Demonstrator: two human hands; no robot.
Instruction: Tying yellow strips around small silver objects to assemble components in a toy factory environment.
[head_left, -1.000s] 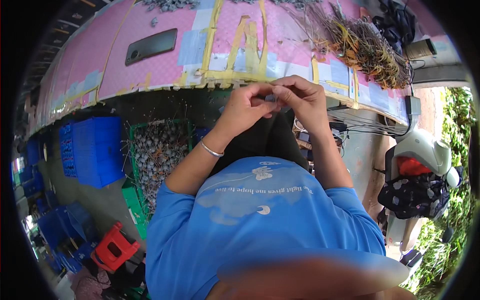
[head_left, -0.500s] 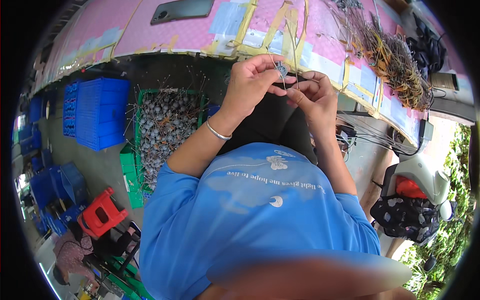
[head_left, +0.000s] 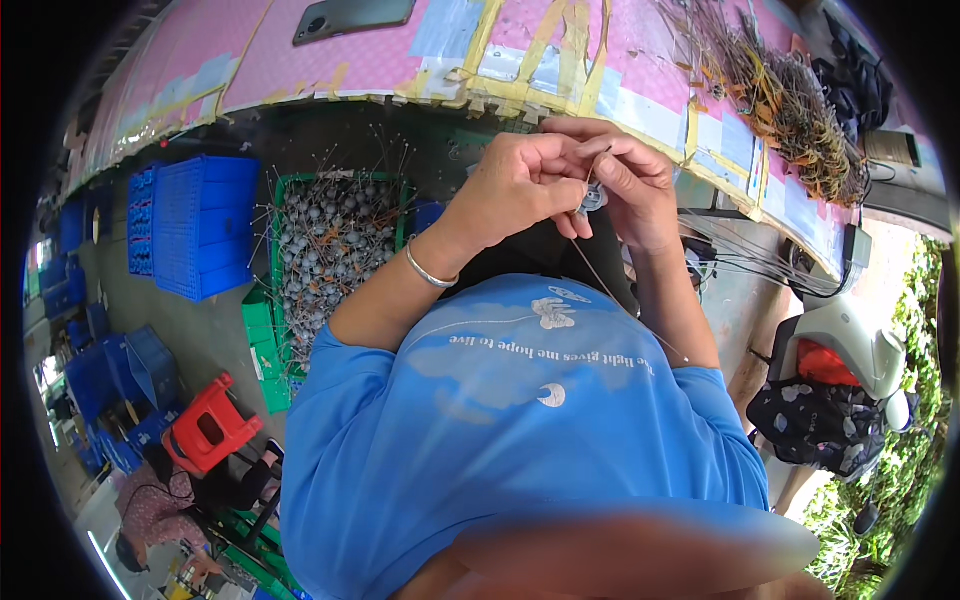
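Green crate (head_left: 276, 240); grey pieces (head_left: 335, 240) inside

The bracelet (head_left: 424, 273) is shiny metal, the stool (head_left: 232, 428) smooth plastic — the shirt (head_left: 490, 430) matt cloth, the stem bundle (head_left: 792, 122) rough.

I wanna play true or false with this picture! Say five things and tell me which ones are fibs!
1. The left hand and right hand are close together at a small grey piece. True.
2. The bracelet is on the right wrist. False: the silver bracelet is on the left one.
3. A phone lies on the pink table. True.
4. The stool is green. False: the stool is red.
5. The green crate is empty. False: many grey balls are in it.
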